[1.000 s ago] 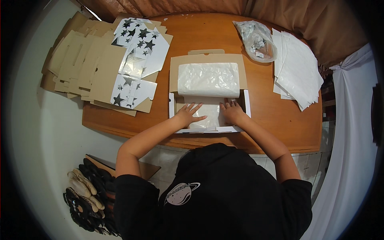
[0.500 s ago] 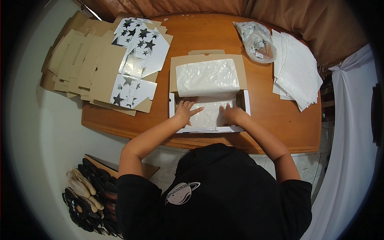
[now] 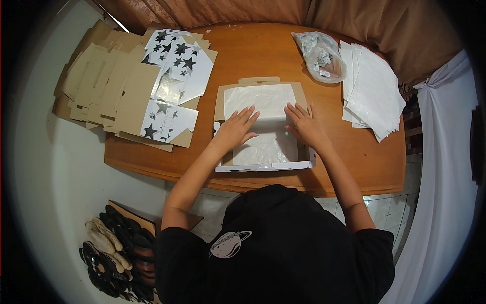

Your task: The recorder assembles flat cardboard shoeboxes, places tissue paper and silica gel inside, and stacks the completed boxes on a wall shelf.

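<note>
1. Currently, the left hand (image 3: 235,129) and right hand (image 3: 307,126) are reaching over the white paper (image 3: 266,153), apart from each other, fingers extended and spread; can't tell if the fingertips are touching it.
2. White paper is lining the box (image 3: 264,166) and running up its far flap.
3. Box is sitting mid-worktop (image 3: 357,164), toward the near edge.
4. Flattened cartons (image 3: 129,91) are lying left.
5. Plastic bag (image 3: 324,60) and paper sheets (image 3: 377,91) are lying far right.

The paper (image 3: 266,149) is white, the flattened carton (image 3: 201,75) black-starred
</note>
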Available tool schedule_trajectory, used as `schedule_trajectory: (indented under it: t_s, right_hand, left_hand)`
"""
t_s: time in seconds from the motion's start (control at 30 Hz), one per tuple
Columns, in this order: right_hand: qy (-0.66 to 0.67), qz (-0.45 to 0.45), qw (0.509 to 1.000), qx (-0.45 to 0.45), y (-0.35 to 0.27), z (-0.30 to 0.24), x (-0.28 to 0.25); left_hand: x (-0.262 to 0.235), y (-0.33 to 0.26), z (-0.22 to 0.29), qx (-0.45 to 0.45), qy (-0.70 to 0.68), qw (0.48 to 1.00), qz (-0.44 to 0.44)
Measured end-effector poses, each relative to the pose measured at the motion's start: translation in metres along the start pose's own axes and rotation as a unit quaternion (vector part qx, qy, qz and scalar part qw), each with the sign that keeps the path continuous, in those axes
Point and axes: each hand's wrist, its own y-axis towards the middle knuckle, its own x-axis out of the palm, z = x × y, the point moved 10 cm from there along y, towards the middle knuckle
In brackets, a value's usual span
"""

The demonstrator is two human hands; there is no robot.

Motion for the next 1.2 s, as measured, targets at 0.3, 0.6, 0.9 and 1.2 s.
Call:
schedule_trajectory:
  t_s: [0.3, 0.6, 0.9, 1.2]
  right_hand:
    - [0.096, 0.130, 0.987, 0.016, -0.009, 0.010, -0.043]
    - [0.221, 0.316, 0.892, 0.236, -0.013, 0.162, -0.036]
    - [0.145, 0.180, 0.937, 0.263, 0.043, 0.247, 0.031]
    - [0.143, 0.105, 0.949, 0.261, 0.061, 0.281, 0.063]
  left_hand:
    - [-0.049, 0.045, 0.026, 0.031, -0.047, 0.993, 0.104]
    - [-0.013, 0.212, 0.066, 0.156, -0.105, 0.971, 0.147]
    - [0.112, 0.315, 0.048, 0.114, 0.029, 0.968, -0.221]
    - [0.111, 0.316, 0.049, 0.072, 0.015, 0.969, -0.236]
